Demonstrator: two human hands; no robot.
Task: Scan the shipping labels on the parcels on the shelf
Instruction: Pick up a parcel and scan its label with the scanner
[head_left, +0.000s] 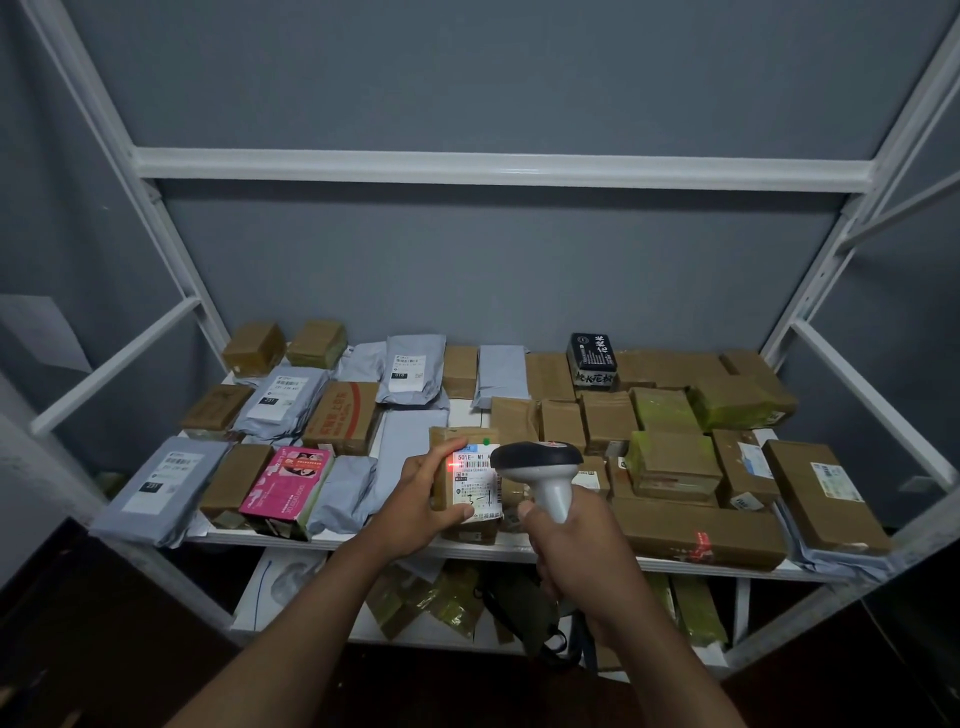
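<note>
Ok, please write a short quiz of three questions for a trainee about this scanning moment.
1. True or false: the right hand grips the barcode scanner.
2. What does the left hand hold? A) pink box B) small brown parcel C) black box
3. Fill in: the red scan light falls on the parcel's white ____.

Key: 1 true; 2 B; 3 shipping label.

left hand (422, 493) grips a small box (465, 486) at the shelf (363, 540) front; right hand (571, 545) aims a scanner (545, 470) at its label (478, 483), red light on it.
</note>
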